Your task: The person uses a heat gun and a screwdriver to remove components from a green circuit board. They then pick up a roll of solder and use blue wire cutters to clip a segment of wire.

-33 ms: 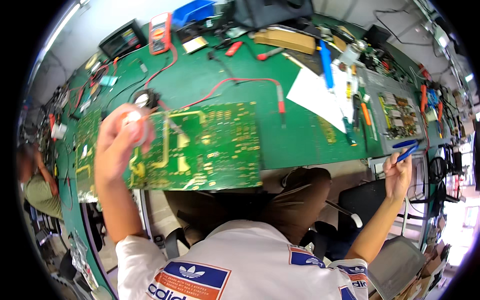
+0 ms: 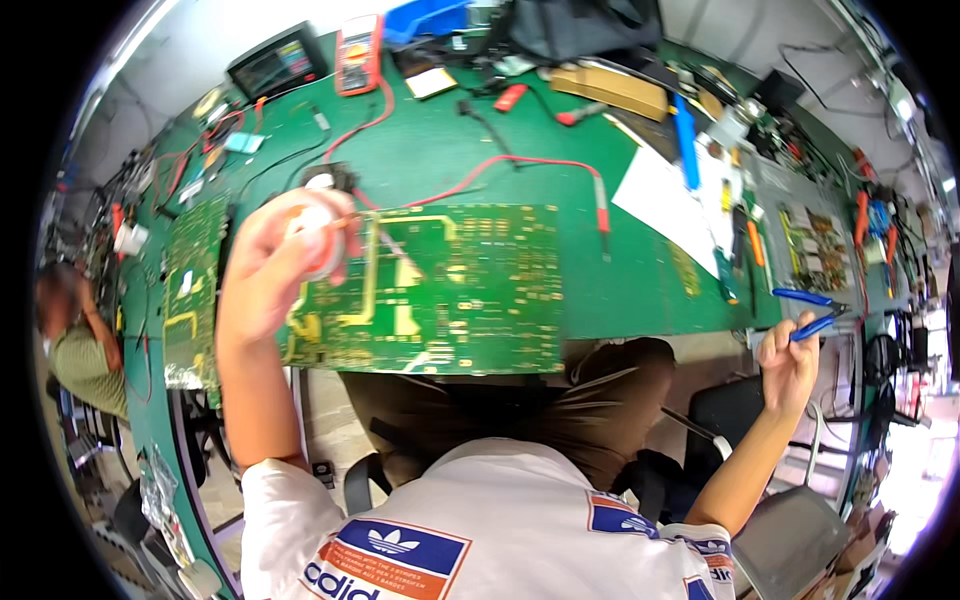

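A small round spool [image 2: 318, 240], whitish and orange, is gripped in my left hand [image 2: 265, 275], its details blurred. That hand is raised over the left end of a large green circuit board [image 2: 480, 300], which lies along the bench's near edge. Off to the right, my right hand [image 2: 788, 370] is closed on one handle of blue-handled cutters [image 2: 815, 328]. Their handles are spread apart, and the small dark jaws point away to the right. A dark object with a round light top [image 2: 322, 180] stands just behind my left hand, partly covered by it.
A second green board [image 2: 190, 290] lies at the left. A red multimeter [image 2: 358, 58] has leads trailing to a red probe [image 2: 602, 210]. White paper [image 2: 655, 205], screwdrivers [image 2: 725, 275] and a populated board [image 2: 815, 245] lie on the right. Another person [image 2: 85, 360] sits at far left.
The whole view has shifted, so the bench things appear farther right. The cutters' handles now look wider apart, and their jaws show. My left hand still holds the spool.
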### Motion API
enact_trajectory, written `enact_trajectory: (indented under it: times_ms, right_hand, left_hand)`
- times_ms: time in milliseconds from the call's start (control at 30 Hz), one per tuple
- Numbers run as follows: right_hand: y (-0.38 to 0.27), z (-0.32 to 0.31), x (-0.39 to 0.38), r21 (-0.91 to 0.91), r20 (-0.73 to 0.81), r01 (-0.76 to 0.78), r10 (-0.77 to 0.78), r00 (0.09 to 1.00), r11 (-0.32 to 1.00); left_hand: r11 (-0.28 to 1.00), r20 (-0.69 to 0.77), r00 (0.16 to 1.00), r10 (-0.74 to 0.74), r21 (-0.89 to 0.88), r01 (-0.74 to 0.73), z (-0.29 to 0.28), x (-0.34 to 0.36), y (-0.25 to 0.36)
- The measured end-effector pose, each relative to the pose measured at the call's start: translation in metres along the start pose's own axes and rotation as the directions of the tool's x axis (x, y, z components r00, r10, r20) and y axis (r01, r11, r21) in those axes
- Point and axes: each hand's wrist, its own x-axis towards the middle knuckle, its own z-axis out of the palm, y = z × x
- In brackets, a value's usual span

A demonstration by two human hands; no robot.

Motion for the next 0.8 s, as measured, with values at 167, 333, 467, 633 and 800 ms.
enact_trajectory:
  times_ms: [167,333,467,633,800]
  right_hand:
    - [0.039,0.136,-0.007,-0.084,-0.039,0.041,-0.045,0.998,0.996]
    - [0.055,0.216,0.003,-0.24,0.122,0.208,-0.183,0.976,0.948]
    - [0.065,0.255,-0.009,-0.069,0.245,0.046,-0.027,0.969,0.997]
    - [0.082,0.276,-0.044,0.199,0.538,-0.508,0.339,0.771,0.838]
    - [0.081,0.274,-0.056,-0.077,0.659,-0.653,0.53,0.533,0.753]
  left_hand:
    - [0.988,0.025,0.992,-0.122,-0.095,0.124,-0.052,-0.012,-0.014]
    - [0.97,0.066,0.988,-0.138,-0.191,0.149,-0.068,-0.013,-0.012]
    - [0.962,0.134,0.986,-0.095,-0.243,0.126,-0.064,-0.009,-0.008]
    - [0.936,0.212,0.976,-0.041,-0.333,0.112,-0.045,-0.007,-0.015]
    - [0.905,0.323,0.946,-0.006,-0.401,0.142,-0.012,-0.006,-0.025]
